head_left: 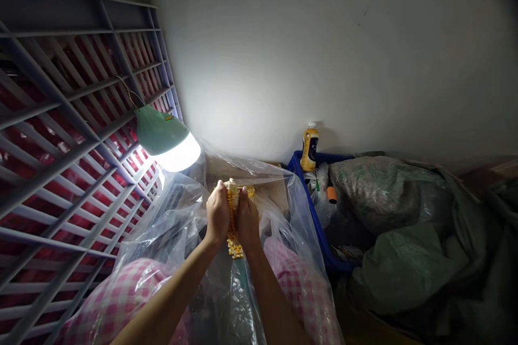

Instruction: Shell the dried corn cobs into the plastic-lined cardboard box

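Observation:
Both my hands grip one corn cob [232,210] held upright over a clear plastic bag [178,210]. My left hand [217,214] wraps its left side with fingers closed. Closed around the right side is my right hand [247,220]. The cob's top is pale and stripped; yellow kernels [235,249] hang loose at its lower end, below my hands. My knees in pink checked cloth [133,285] sit under the plastic.
A green lamp [165,137] hangs lit from a grey metal rack [68,135] at left. A blue crate [311,210] with a yellow bottle [309,146] stands by the white wall. Green sacks [388,226] fill the right side.

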Action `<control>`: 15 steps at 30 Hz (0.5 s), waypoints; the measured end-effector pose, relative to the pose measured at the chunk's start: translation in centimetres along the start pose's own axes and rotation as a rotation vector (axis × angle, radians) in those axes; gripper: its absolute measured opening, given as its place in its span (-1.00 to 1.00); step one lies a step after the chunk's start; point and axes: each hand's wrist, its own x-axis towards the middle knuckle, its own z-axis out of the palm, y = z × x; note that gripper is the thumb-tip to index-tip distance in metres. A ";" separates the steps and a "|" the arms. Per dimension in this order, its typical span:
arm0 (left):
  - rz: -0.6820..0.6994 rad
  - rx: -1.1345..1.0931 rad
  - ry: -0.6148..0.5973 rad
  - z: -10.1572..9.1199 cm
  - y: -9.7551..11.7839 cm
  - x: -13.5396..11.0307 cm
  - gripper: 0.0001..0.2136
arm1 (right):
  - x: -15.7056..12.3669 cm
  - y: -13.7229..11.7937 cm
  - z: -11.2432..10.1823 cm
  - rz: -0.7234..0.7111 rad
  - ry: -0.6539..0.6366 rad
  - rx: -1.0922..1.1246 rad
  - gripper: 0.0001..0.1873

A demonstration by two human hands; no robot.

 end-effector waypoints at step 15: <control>-0.010 0.021 -0.084 0.2 0.1 0.3 -0.58 | -0.4 -1.2 -0.5 -0.244 -0.016 -0.454 -0.42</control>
